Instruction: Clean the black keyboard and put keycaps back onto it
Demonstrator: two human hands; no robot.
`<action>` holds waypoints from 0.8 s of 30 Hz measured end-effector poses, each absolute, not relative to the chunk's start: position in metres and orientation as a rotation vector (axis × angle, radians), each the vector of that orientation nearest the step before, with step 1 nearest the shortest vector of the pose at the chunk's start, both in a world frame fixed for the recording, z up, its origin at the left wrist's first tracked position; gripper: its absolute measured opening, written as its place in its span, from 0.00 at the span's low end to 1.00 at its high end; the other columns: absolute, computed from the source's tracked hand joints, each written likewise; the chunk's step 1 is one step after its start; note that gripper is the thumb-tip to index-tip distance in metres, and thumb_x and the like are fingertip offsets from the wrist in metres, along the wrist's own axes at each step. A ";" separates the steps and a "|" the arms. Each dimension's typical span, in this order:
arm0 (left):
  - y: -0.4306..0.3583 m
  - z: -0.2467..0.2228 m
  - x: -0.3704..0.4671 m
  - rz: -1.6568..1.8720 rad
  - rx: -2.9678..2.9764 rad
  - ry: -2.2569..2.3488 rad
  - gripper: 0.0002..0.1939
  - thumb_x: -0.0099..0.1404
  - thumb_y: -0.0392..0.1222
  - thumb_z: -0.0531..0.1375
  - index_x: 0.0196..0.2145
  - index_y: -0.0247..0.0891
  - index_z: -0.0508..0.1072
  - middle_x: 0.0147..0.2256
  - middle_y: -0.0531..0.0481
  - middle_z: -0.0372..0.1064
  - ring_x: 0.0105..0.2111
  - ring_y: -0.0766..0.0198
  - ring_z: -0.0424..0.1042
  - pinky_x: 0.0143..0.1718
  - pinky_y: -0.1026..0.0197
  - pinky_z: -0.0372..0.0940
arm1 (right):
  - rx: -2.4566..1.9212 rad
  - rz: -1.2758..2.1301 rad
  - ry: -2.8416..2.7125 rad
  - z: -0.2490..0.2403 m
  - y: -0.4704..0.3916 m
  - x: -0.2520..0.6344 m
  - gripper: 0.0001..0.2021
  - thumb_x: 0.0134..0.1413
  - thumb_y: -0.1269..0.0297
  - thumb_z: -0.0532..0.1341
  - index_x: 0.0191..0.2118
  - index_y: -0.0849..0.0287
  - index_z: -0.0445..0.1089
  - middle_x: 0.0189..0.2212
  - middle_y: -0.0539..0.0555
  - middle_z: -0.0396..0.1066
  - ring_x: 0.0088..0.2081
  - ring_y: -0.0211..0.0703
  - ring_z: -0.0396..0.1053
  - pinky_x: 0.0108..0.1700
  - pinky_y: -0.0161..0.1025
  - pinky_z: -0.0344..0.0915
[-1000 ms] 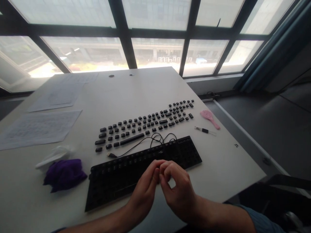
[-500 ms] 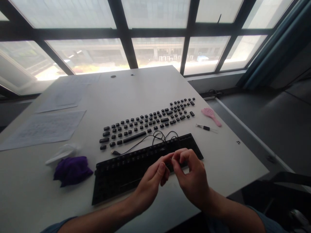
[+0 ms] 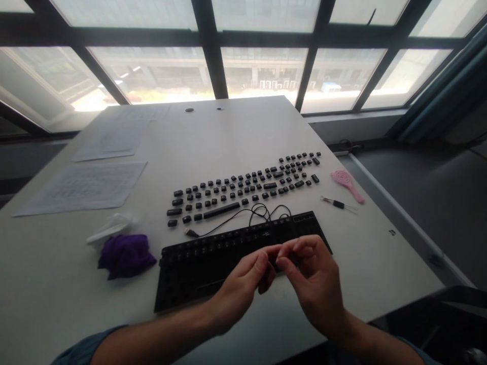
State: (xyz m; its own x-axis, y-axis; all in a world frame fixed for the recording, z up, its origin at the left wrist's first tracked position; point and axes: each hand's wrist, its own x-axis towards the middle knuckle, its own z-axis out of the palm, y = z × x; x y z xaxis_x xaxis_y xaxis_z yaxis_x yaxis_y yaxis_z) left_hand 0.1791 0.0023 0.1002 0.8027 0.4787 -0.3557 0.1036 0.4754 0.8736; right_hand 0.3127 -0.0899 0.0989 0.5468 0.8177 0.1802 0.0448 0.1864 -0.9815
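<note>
Over the front right part of a black keyboard (image 3: 190,276), my two hands meet at the fingertips. My left hand (image 3: 247,276) is closed, its thumb pressed on the curled fingers. Thumb and index finger of my right hand (image 3: 314,279) pinch together against the left fingertips. Anything between them is too small or hidden to make out. The keyboard has keycaps along its back rows, while its front area looks bare. Behind it, loose black keycaps (image 3: 232,195) lie in rows, among them a long space bar (image 3: 221,210). The keyboard's USB cable (image 3: 224,223) is looped between.
Left of the keyboard lie a purple cloth (image 3: 127,256) and a crumpled white wipe or bag (image 3: 110,229). Printed sheets (image 3: 83,190) rest farther left. A pink brush (image 3: 348,186) and a wire puller tool (image 3: 338,204) lie near the table's right edge.
The view has shifted, so the scene sits farther right in the picture. My hands stay together over the keyboard, with the right fingers slightly changed in their pinch.
</note>
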 end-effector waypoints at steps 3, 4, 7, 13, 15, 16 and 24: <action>0.006 0.103 0.181 0.279 1.103 0.653 0.26 0.72 0.59 0.55 0.53 0.35 0.76 0.30 0.50 0.62 0.29 0.65 0.57 0.30 0.62 0.55 | -1.252 0.726 -0.809 0.102 -0.090 0.313 0.12 0.60 0.72 0.65 0.43 0.53 0.62 0.34 0.49 0.75 0.35 0.40 0.77 0.40 0.39 0.77; 0.007 0.104 0.181 0.290 1.109 0.665 0.25 0.72 0.59 0.55 0.52 0.36 0.76 0.31 0.49 0.64 0.30 0.65 0.58 0.31 0.62 0.55 | -1.259 0.733 -0.800 0.102 -0.090 0.314 0.12 0.60 0.71 0.65 0.43 0.53 0.62 0.34 0.50 0.75 0.35 0.41 0.77 0.39 0.39 0.77; 0.013 0.107 0.180 0.307 1.131 0.681 0.23 0.73 0.58 0.55 0.50 0.37 0.76 0.34 0.47 0.67 0.30 0.65 0.59 0.32 0.62 0.56 | -1.347 0.630 -0.775 0.098 -0.089 0.332 0.12 0.58 0.67 0.67 0.41 0.53 0.62 0.33 0.50 0.75 0.35 0.41 0.76 0.38 0.39 0.76; 0.047 0.132 0.149 0.185 1.455 0.587 0.20 0.74 0.56 0.53 0.49 0.41 0.76 0.36 0.46 0.72 0.35 0.61 0.67 0.37 0.61 0.63 | -1.825 -0.170 -0.700 0.091 -0.090 0.450 0.15 0.47 0.60 0.73 0.36 0.59 0.70 0.30 0.53 0.74 0.30 0.44 0.74 0.36 0.43 0.74; 0.071 0.143 0.141 0.130 1.681 0.582 0.19 0.74 0.56 0.53 0.50 0.44 0.76 0.38 0.47 0.74 0.38 0.59 0.71 0.41 0.59 0.65 | -1.937 -0.379 -0.701 0.097 -0.086 0.495 0.14 0.46 0.61 0.73 0.36 0.60 0.72 0.27 0.52 0.73 0.28 0.44 0.72 0.34 0.42 0.72; 0.085 0.147 0.141 0.104 1.797 0.591 0.18 0.74 0.56 0.54 0.51 0.46 0.75 0.39 0.48 0.75 0.39 0.58 0.72 0.43 0.59 0.66 | -1.977 -0.444 -0.726 0.101 -0.081 0.514 0.11 0.47 0.63 0.71 0.35 0.61 0.73 0.27 0.53 0.73 0.27 0.44 0.72 0.33 0.41 0.71; 0.218 0.131 0.270 0.159 2.274 0.690 0.16 0.71 0.46 0.58 0.51 0.37 0.77 0.42 0.43 0.79 0.36 0.59 0.76 0.37 0.58 0.70 | -2.027 -0.335 -1.510 0.108 0.058 0.585 0.11 0.60 0.70 0.58 0.40 0.63 0.78 0.38 0.60 0.78 0.38 0.47 0.74 0.42 0.41 0.70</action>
State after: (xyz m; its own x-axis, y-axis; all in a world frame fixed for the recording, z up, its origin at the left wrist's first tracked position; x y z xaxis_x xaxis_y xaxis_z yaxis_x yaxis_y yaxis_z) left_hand 0.2701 0.2182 0.1311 0.8476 0.5231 -0.0894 0.4309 -0.5800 0.6914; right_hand 0.5849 0.0581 0.1079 0.3266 0.7879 0.5220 0.9348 -0.1880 -0.3012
